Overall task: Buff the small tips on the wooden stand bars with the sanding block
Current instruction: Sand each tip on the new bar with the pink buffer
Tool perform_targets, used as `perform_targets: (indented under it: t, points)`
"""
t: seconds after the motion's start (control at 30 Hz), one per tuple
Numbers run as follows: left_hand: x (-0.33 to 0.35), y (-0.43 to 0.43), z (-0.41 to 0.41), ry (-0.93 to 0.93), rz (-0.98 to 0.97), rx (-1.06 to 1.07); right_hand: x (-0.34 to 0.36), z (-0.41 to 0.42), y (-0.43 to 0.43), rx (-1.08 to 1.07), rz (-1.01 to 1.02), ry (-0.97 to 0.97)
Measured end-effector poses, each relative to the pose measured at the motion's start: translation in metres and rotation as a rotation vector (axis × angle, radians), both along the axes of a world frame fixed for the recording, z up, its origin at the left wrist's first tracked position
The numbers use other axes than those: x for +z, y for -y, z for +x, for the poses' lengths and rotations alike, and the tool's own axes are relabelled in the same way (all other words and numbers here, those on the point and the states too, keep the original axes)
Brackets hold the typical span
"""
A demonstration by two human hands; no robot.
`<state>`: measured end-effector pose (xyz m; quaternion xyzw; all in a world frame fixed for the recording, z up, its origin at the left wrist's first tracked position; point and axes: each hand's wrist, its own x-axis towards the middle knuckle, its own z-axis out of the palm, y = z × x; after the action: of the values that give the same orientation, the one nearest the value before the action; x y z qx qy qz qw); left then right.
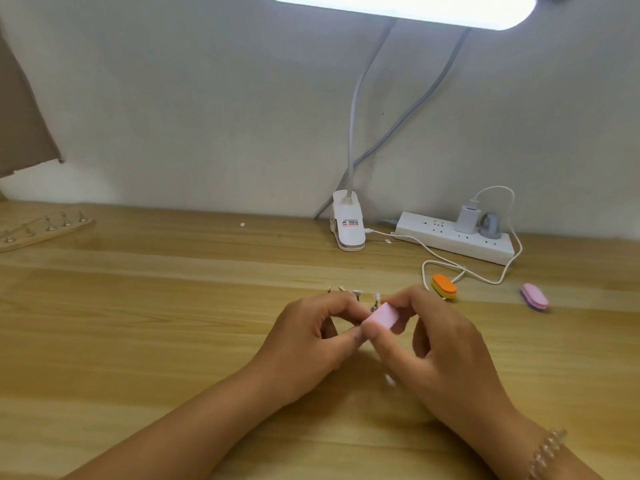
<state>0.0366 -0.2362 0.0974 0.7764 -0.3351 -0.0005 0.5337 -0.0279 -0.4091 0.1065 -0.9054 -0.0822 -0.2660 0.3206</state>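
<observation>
As right hand [440, 341] pinches, pink sanding block [381, 315]

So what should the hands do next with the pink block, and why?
Probably stroke the pink sanding block lightly across the nearest tip: the right hand pinches the block right beside it, and the left hand curls close by.

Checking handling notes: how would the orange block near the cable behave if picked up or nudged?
The orange block looks like layered foam, so probably light and slightly squashy. It lies on a broad face on the table, so it should slide rather than roll. Its sanding surface is likely grippy.
</observation>
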Motion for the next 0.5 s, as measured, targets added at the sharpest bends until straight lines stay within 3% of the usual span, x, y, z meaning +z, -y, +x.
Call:
perform_targets:
  t: [0.07, 0.23, 0.37, 0.5]
  points:
    - [0.0006, -0.0004, -0.0003, -0.014, -0.011, 0.002, -0.0015, -0.002, -0.0044, 0.046, -0.063, 0.001]
    - [-0.001, 0.0005, -0.0002, 0.016, -0.015, 0.039, 0.0002, 0.0039, 0.0049, -0.037, 0.124, -0.016]
    - [-0.0002, 0.0001, -0.0008, -0.006, -0.046, 0.017, -0.0018, -0.0009, -0.0033, 0.041, 0.003, -0.013]
    - [-0.0015, 0.0008, -0.0002, 0.009, -0.046, 0.031, 0.0005, 0.0046, 0.0039, -0.001, 0.168, -0.057]
